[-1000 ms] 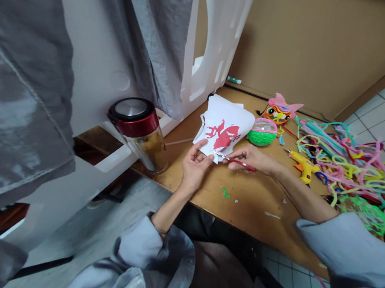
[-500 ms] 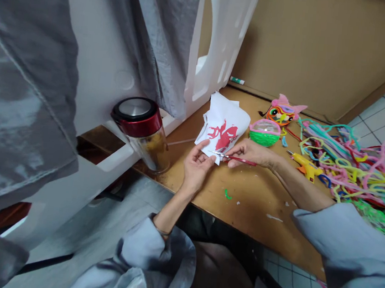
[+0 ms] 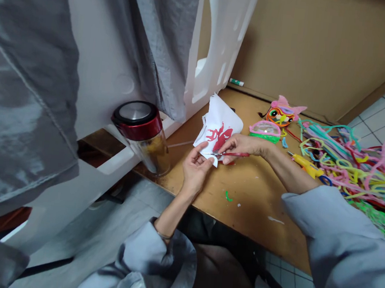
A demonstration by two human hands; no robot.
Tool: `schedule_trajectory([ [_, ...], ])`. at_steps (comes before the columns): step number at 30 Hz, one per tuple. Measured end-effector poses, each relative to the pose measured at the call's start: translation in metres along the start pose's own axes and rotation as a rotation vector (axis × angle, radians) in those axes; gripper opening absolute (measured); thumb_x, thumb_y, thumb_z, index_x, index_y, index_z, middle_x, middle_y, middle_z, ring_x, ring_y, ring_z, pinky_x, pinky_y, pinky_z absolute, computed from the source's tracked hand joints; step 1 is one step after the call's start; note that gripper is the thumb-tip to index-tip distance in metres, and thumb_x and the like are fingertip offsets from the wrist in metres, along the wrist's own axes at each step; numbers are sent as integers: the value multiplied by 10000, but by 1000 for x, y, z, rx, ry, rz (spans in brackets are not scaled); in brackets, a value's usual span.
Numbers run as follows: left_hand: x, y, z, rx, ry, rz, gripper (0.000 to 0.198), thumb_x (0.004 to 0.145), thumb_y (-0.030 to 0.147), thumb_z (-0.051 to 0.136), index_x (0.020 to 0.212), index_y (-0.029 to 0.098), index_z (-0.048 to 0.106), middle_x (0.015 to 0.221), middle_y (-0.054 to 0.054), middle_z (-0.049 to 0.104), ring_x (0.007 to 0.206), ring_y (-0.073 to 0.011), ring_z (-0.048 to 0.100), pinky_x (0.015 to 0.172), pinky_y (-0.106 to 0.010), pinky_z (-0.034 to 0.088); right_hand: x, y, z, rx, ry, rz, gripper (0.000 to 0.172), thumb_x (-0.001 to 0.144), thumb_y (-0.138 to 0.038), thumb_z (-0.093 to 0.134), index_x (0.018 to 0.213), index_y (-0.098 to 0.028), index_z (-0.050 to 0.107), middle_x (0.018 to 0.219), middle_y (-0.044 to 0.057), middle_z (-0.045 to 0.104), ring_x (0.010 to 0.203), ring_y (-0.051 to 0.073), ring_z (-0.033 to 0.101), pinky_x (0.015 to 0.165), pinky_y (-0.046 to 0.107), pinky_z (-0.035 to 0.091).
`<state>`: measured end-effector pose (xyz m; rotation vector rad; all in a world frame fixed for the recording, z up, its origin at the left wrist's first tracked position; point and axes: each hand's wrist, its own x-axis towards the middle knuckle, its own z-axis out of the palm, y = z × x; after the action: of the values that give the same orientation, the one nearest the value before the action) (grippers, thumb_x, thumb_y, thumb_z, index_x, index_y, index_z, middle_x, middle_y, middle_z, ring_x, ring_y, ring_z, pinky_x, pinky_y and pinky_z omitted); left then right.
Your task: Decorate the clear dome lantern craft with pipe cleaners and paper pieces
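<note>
White paper (image 3: 221,112) with a red printed or painted figure lies over the wooden table. My left hand (image 3: 195,167) pinches its lower corner between thumb and fingers. In my right hand (image 3: 242,145) is a tool with a red handle and thin metal end, which looks like a pair of tweezers (image 3: 239,155). Its tip rests at the paper's lower edge, close to my left fingertips. Just beyond my right hand sits a green and pink bowl-shaped piece (image 3: 265,130), with a colourful pipe-cleaner animal head (image 3: 281,113) behind it.
To the left stands a red-lidded bottle (image 3: 140,131) at the table's edge. A yellow glue gun (image 3: 305,165) and a heap of pipe cleaners (image 3: 358,166) lie at the right. A glue stick (image 3: 236,82) is at the back. Green and white scraps (image 3: 228,197) dot the table (image 3: 256,224).
My right hand has moved left with the tool, closer to my left hand, and now covers part of the red figure. The paper has shifted slightly left.
</note>
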<state>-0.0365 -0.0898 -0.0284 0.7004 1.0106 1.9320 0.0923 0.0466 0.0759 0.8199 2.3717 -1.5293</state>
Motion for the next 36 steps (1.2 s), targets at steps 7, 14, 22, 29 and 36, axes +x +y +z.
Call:
schedule_trajectory([
  [7,0,5,0,22,31,-5,536,605,248,863,1120,179,730,805,-21,722,637,-93,589,613,-210,492,7,-5,-3,-69,-5,-45,444,561,-485,917,861,-169,831,537,-57,563,528,55,385,528,222,287],
  [14,1,6,2,31,59,8,514,588,214,845,1087,151,740,583,68,535,513,-53,419,515,-184,369,3,2,5,-127,27,-76,470,615,-516,890,892,-143,822,522,-64,508,515,55,342,508,230,249],
  [22,-1,8,5,62,59,-12,593,555,204,837,1133,144,718,555,109,434,499,-40,350,497,-178,305,-1,12,13,-92,67,-135,478,593,-530,898,860,-144,805,512,-79,464,504,43,293,499,234,209],
  [29,0,7,5,40,19,-50,631,531,236,868,1138,164,715,571,98,488,508,-50,401,515,-190,342,-6,11,11,-28,16,-136,481,598,-559,893,863,-165,813,498,-77,483,479,41,319,475,213,224],
  [36,-2,8,3,54,-16,-42,638,572,233,855,1190,166,710,675,37,617,563,-74,495,549,-203,401,-3,1,5,-52,-16,-133,426,599,-529,897,799,-163,810,506,-66,505,481,41,338,468,204,232],
])
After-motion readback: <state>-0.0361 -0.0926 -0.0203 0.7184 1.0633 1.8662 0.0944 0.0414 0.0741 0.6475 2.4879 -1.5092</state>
